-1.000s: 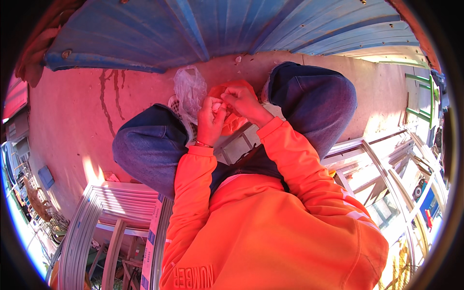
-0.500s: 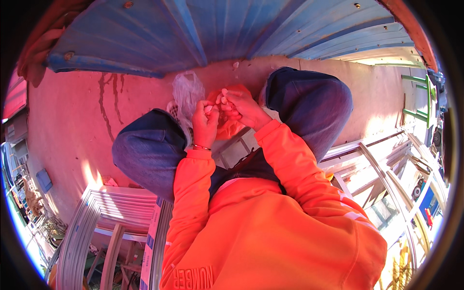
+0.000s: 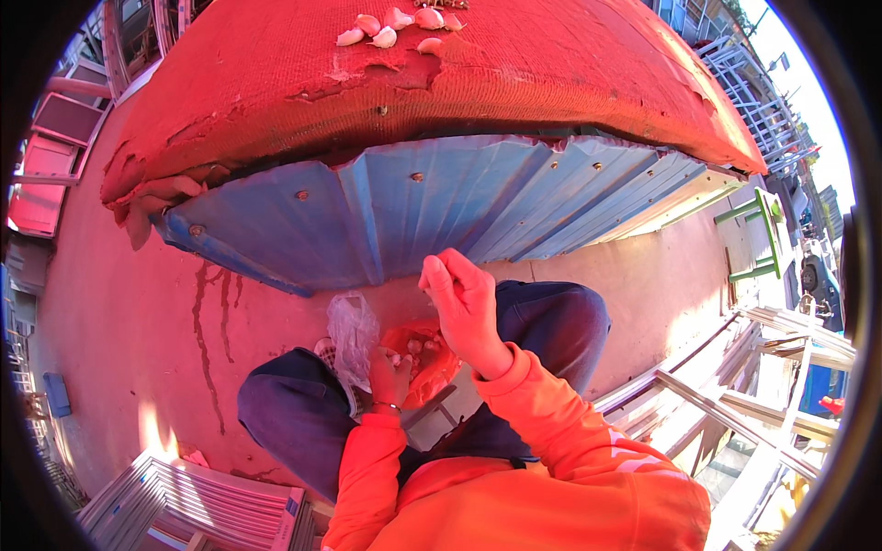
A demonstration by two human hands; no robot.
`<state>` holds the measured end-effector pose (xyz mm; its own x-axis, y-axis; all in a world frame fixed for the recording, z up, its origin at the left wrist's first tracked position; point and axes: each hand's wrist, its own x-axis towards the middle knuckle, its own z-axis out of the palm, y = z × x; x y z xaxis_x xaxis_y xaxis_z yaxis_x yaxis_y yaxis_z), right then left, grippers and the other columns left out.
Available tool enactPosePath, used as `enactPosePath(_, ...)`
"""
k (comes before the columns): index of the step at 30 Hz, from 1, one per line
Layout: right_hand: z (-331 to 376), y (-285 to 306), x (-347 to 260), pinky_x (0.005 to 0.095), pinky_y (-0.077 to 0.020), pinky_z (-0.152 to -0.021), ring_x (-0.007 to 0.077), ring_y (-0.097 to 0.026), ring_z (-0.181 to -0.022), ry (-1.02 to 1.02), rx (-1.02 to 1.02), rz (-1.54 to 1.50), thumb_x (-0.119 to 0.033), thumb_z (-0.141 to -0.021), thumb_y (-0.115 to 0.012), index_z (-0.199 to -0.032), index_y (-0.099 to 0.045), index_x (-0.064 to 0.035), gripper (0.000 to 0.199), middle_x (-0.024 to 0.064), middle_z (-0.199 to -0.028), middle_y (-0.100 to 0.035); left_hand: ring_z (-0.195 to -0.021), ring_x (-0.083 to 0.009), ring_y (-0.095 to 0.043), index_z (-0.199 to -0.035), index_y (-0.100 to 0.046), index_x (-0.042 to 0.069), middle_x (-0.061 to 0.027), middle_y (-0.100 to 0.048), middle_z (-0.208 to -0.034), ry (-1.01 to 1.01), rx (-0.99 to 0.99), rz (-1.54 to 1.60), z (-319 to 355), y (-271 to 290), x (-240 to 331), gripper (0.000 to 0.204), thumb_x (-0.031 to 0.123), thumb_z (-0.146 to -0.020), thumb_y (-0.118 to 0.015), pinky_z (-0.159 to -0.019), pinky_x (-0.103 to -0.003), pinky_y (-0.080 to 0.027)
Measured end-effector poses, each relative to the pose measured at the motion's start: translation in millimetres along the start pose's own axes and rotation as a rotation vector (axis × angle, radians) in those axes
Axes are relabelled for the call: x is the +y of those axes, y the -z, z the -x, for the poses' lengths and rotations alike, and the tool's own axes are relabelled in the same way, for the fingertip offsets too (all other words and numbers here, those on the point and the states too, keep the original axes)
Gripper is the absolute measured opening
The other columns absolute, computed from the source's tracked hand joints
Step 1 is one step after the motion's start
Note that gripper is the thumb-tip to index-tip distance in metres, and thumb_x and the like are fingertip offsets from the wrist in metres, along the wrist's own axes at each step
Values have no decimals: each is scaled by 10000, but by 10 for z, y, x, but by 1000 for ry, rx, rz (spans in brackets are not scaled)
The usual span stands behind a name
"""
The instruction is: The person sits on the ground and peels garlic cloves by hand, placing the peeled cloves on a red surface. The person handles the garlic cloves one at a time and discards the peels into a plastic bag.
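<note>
Several pale garlic cloves (image 3: 386, 28) lie on a red-covered table top (image 3: 551, 64) at the far side. My right hand (image 3: 462, 308) is raised in front of the table's blue side, fingers curled in with the thumb against them; whatever it pinches is hidden. Lower down, my left hand (image 3: 390, 378) is closed on a small pale piece that looks like a garlic clove, partly covered by the fingers. Beside it an orange plastic bag (image 3: 439, 375) gapes between my knees, with garlic inside. A clear plastic bag (image 3: 352, 332) stands just left of that hand.
Corrugated blue metal sheeting (image 3: 423, 211) with a jagged top edge closes the table's near side. Stacked metal frames (image 3: 220, 505) stand at lower left, more frames (image 3: 698, 404) at right. A green stand (image 3: 767, 234) is beyond on the right.
My right hand has come away from the left and moved up and forward toward the table. The view has tilted up, so the table top with its cloves now shows.
</note>
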<state>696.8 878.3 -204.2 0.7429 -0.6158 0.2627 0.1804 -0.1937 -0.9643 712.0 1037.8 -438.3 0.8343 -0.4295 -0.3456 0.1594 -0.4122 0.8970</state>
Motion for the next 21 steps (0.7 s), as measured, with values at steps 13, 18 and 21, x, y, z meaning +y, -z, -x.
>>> enactPosePath(13, -2554, 426, -1382, 430, -515, -721, 354, -688, -790, 585, 74, 961, -385, -958, -603, -856, -691, -24, 385, 132, -710, -693, -594, -146, -609, -841, -461, 33, -25, -531, -739, -50, -10, 133, -21, -108, 79, 262, -6, -841, -720, -503, -300, -528)
enactPosePath(18, -2679, 739, -1432, 432, -507, -759, 376, -671, -834, 679, 19, 841, -390, -970, -549, -955, -718, -75, 358, 166, -819, -707, -635, -175, -582, -847, -488, 20, -56, -552, -730, -235, 46, 103, -263, -307, -524, 259, -5, -756, -729, -593, -334, -509)
enactPosePath(21, -2396, 752, -1487, 299, -481, -648, 154, -634, -710, 977, 194, 887, -220, -975, -597, -985, -705, -6, 240, 81, -819, -701, -659, -179, -570, -849, -500, 18, -67, -562, -741, -164, 33, 105, -220, -271, -561, 254, 0, -734, -726, -629, -340, -493)
